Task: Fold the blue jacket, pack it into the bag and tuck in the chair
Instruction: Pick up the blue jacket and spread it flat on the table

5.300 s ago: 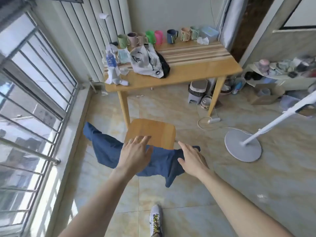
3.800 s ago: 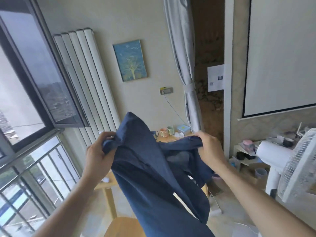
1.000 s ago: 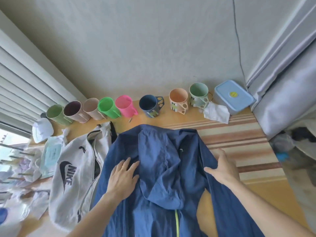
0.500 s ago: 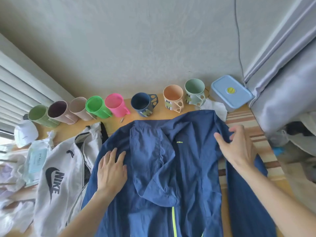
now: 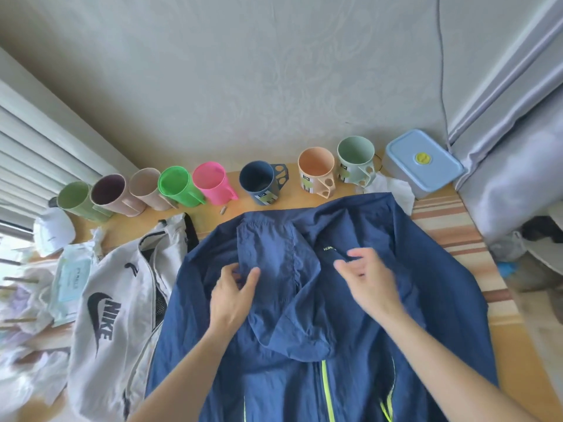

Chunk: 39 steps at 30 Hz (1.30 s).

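Observation:
The blue jacket [image 5: 365, 300] lies spread front-up on the wooden table [image 5: 444, 226], its hood folded down over the chest and its neon-yellow zipper running toward me. My left hand [image 5: 233, 295] pinches the left edge of the hood between thumb and fingers. My right hand [image 5: 367, 280] hovers blurred over the chest near the small logo, fingers apart, holding nothing. The white Nike bag [image 5: 122, 309] lies on the table left of the jacket, touching its edge. The chair is out of view.
A row of several coloured mugs [image 5: 259, 181] stands along the wall behind the jacket. A blue lidded box [image 5: 423, 162] and a white tissue [image 5: 393, 188] sit at the back right. Wipes and packets [image 5: 70, 278] lie left of the bag. A grey curtain [image 5: 518, 166] hangs right.
My right hand came in from the jacket's right shoulder to the chest. My left hand moved up and right and closed on the hood's edge. The jacket now lies wider and flatter.

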{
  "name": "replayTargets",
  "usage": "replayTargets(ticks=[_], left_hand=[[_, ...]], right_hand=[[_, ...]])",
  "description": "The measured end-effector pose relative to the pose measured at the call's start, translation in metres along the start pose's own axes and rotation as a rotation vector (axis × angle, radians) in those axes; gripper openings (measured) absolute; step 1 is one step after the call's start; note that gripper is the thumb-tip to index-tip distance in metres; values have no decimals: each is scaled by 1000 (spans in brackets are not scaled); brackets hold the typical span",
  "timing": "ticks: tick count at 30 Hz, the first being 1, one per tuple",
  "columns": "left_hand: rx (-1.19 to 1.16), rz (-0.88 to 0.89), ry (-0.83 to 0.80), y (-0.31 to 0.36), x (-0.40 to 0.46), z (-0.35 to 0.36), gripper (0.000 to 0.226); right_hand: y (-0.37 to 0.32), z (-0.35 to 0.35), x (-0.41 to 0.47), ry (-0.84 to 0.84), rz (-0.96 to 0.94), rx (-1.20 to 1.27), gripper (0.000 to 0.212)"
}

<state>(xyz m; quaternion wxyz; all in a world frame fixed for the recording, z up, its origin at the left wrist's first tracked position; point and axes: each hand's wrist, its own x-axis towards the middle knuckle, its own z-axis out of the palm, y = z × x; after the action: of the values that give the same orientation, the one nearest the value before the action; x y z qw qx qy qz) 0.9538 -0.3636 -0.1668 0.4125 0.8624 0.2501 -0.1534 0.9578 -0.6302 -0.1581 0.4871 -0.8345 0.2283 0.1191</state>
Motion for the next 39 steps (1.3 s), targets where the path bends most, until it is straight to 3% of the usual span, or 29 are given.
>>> replayTargets(ticks=[2, 4, 7, 10, 13, 16, 18, 20, 22, 26, 30, 32, 34, 36, 39], left_hand=[[-325, -169, -58, 14, 1, 10, 43], [-538, -193, -88, 21, 6, 15, 39], [-728, -133, -136, 27, 8, 9, 38], [-696, -88, -87, 24, 15, 4, 26], [-572, -28, 0, 20, 17, 8, 25], [-138, 282, 185, 5, 1, 16, 52], [260, 535, 208, -22, -9, 28, 52], [601, 602, 66, -52, -17, 39, 56], [684, 539, 10, -73, -27, 44, 59], [482, 456, 131, -78, -64, 28, 58], [313, 315, 129, -110, -129, 11, 40], [321, 133, 106, -129, -159, 10, 32], [455, -102, 18, -144, -183, 14, 38], [566, -271, -53, -150, -199, 17, 46], [555, -407, -68, -157, -210, 16, 56]], right_hand=[[-17, 35, 5, -250, 264, 321, 65], [-24, 61, 15, -291, 403, 549, 82], [-29, 67, 31, -222, 433, 756, 75], [-21, 45, 41, -130, 360, 688, 58], [-7, 19, 43, 82, 284, 415, 44], [9, 12, 20, 331, -116, -72, 32], [28, 21, 0, 157, -404, -318, 40], [55, 32, -15, -160, -514, -674, 57], [75, 31, -25, -241, -469, -759, 67], [84, 0, -68, 16, -306, -389, 63], [112, -30, -135, 72, -106, -424, 76], [121, -36, -163, 36, 77, -464, 82], [128, -34, -182, -107, 179, -583, 82], [139, -33, -188, -213, 172, -718, 74], [149, -48, -183, -199, 172, -772, 54]])
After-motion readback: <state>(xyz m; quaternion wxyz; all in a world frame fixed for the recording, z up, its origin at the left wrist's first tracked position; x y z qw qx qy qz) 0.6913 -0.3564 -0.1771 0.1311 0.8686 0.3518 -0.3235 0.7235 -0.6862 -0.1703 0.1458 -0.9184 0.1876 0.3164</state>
